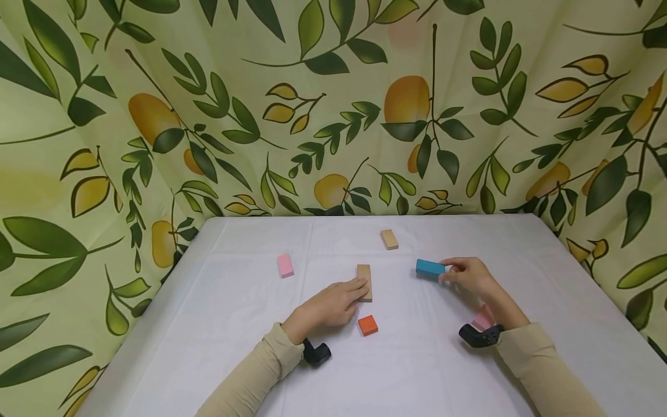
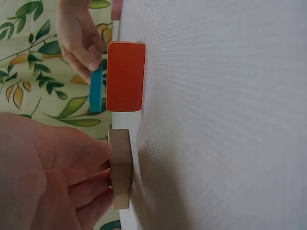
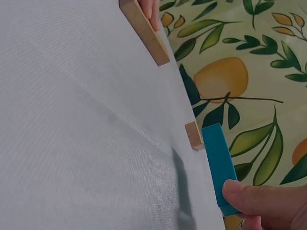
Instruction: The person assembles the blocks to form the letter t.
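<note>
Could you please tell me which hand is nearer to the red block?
Left. The left hand is close beside the red block; the right hand is farther away, beyond it to the right.

Person wears long beige cloth sleeves, [image 1: 252, 370] plain and lightly wrinkled, ending at the wrists in wide beige fabric cuffs [image 1: 527, 343] of matching colour. Small black curved housings, [image 1: 480, 336] smooth, with rounded ends, strapped-on size, one per wrist. Five-fingered bare hands, left hand [image 1: 330, 304] and right hand [image 1: 471, 277] alike, slim fingers.
</note>
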Action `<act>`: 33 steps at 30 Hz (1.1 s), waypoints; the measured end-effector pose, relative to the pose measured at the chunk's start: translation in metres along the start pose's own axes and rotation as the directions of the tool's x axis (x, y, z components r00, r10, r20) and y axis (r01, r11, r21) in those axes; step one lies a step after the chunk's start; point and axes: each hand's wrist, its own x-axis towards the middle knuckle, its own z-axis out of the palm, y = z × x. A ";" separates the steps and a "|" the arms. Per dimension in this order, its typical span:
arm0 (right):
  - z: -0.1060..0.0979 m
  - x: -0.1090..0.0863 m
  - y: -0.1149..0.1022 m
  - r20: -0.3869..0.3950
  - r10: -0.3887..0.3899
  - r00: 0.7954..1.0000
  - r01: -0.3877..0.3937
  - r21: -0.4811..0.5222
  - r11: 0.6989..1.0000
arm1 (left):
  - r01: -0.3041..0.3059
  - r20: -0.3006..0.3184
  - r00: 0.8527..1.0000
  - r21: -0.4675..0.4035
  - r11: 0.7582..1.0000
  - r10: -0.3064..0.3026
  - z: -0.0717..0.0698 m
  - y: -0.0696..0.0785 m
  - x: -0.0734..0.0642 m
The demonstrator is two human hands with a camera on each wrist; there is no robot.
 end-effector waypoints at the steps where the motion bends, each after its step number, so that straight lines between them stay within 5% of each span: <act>1: 0.001 0.000 0.000 -0.001 -0.001 1.000 0.001 -0.001 1.000 | 0.003 0.001 1.000 -0.001 1.000 -0.003 0.000 0.000 0.000; 33: 0.022 0.012 -0.013 0.031 0.009 0.999 -0.010 0.039 0.999 | 0.016 -0.006 1.000 -0.037 0.999 -0.017 -0.002 0.001 -0.002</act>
